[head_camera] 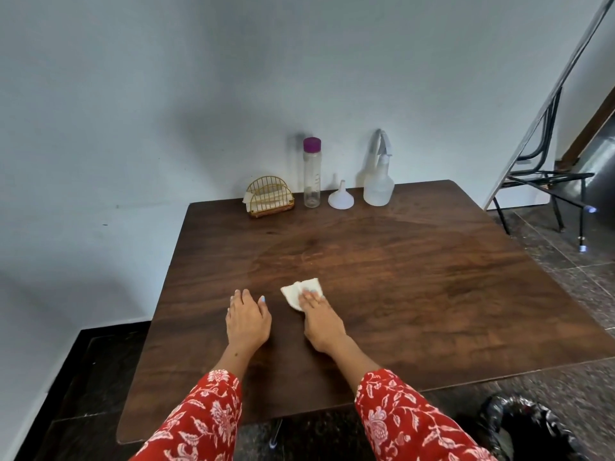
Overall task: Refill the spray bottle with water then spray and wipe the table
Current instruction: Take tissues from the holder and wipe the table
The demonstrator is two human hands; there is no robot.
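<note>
White tissue under right hand

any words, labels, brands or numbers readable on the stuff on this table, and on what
None can be read.
Clear bottle with purple cap: faint marks down its side, too blurred to read.
Spray bottle, funnel, napkin holder and the tissue under the right hand: no text visible.

Gold wire napkin holder by wall; black bag on floor
</note>
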